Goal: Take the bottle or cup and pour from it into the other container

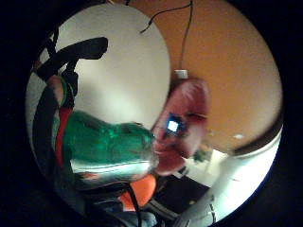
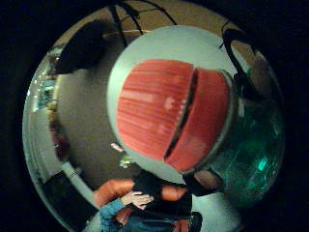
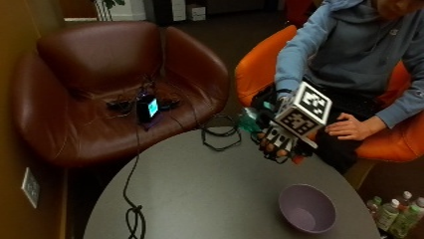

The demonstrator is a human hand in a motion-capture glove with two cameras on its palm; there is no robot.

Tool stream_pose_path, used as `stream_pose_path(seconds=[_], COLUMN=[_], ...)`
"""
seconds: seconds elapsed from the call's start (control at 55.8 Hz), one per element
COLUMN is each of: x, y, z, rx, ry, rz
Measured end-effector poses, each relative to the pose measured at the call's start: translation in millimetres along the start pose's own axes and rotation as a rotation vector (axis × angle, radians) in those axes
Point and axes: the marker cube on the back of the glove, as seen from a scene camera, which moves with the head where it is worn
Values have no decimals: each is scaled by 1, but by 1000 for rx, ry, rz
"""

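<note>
My gloved right hand (image 3: 281, 138) grips a green bottle (image 3: 250, 118) above the far edge of the round grey table (image 3: 199, 189), fingers curled round it. The little finger side palm view shows the green bottle (image 1: 104, 146) close up, with a red band and a silvery end. In the thumb side palm view its red ribbed cap (image 2: 169, 111) fills the middle, and the green body (image 2: 253, 154) lies beside it. A purple bowl (image 3: 306, 208) stands alone on the table's near right part, well apart from the hand.
A brown armchair (image 3: 99, 84) beyond the table holds a small lit device (image 3: 147, 108) and cables. A black cable (image 3: 132, 214) runs across the table's left side. The person's bare hand (image 3: 351, 127) rests on their lap. Several bottles (image 3: 397, 214) stand on the floor.
</note>
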Motion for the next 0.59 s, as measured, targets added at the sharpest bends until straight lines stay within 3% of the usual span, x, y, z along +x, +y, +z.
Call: stream_pose_path(seconds=[0.09,0.358,0.591], x=[-23,-94,-140], y=[10,-5,-12], z=[-6,-21,-17], rx=[-58,-86,-118], ry=[307,890,1085], rz=[2,8,-33])
